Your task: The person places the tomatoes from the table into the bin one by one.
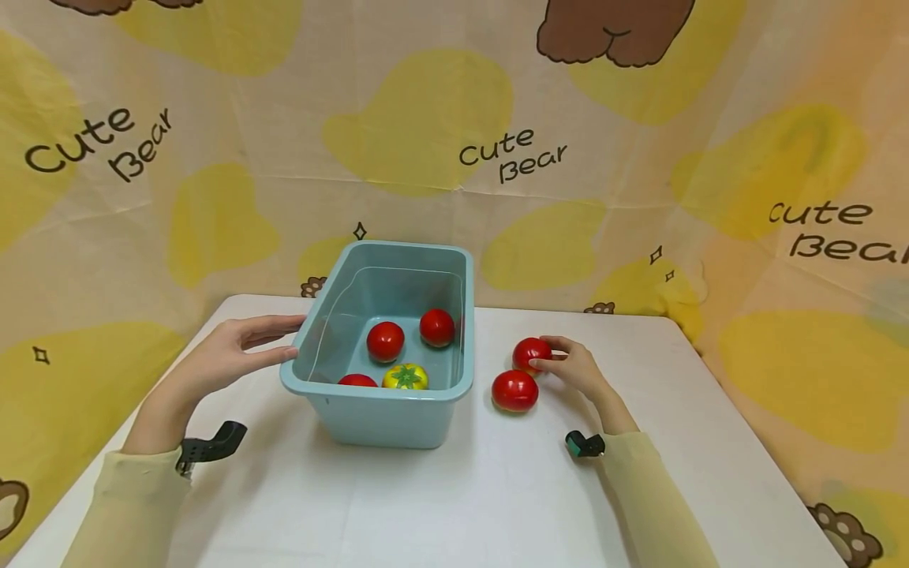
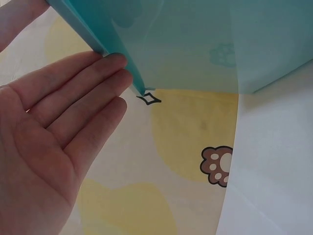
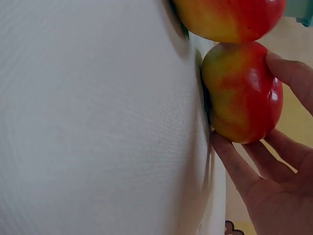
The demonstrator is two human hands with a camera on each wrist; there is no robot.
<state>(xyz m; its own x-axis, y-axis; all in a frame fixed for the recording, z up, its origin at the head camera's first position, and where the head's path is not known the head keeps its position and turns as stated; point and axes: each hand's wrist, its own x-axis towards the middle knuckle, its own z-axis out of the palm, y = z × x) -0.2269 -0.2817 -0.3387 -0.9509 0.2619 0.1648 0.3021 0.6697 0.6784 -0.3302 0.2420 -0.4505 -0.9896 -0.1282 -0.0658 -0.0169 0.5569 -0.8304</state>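
Note:
My right hand (image 1: 577,369) holds a red tomato (image 1: 531,355) on the table, thumb on one side and fingertips on the other. In the right wrist view this tomato (image 3: 242,93) shows yellow toward its base. A second tomato (image 1: 514,391) lies against it, on the near side. My left hand (image 1: 227,352) rests at the left rim of a blue-grey plastic bin (image 1: 389,422), its fingers (image 2: 93,110) straight. Inside the bin are red tomatoes (image 1: 385,341) and one turned with its yellow side and green calyx (image 1: 405,376) up. The bin's front wall partly hides the nearest ones.
A white-covered table (image 1: 398,505) carries everything. Behind it hangs a yellow patterned cloth (image 1: 426,118) with bear prints, close to the bin's far end. The bin stands left of the two loose tomatoes, with a small gap between.

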